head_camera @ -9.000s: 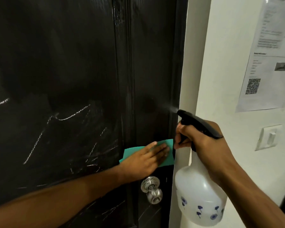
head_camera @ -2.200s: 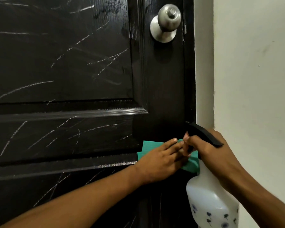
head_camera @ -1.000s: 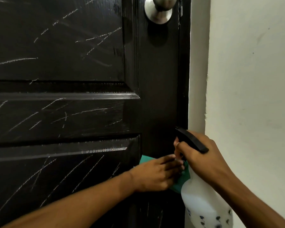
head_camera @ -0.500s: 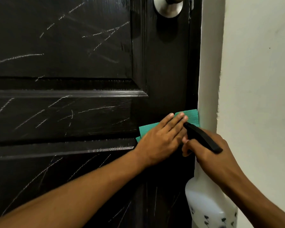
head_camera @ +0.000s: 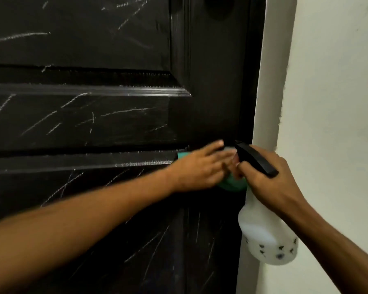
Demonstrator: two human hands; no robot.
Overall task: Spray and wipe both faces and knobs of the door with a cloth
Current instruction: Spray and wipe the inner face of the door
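A pale, off-white wall [head_camera: 331, 102] fills the right side of the view, its painted surface plain apart from a few faint marks near the top. Along its left margin runs a lighter vertical strip, the door frame [head_camera: 268, 81], which extends from the top edge to the bottom of the view. The boundary between frame and wall is slightly uneven, with a ragged paint line midway down.

text: none legible | spray bottle [head_camera: 268, 240]: dark flower-like marks only, no lettering readable
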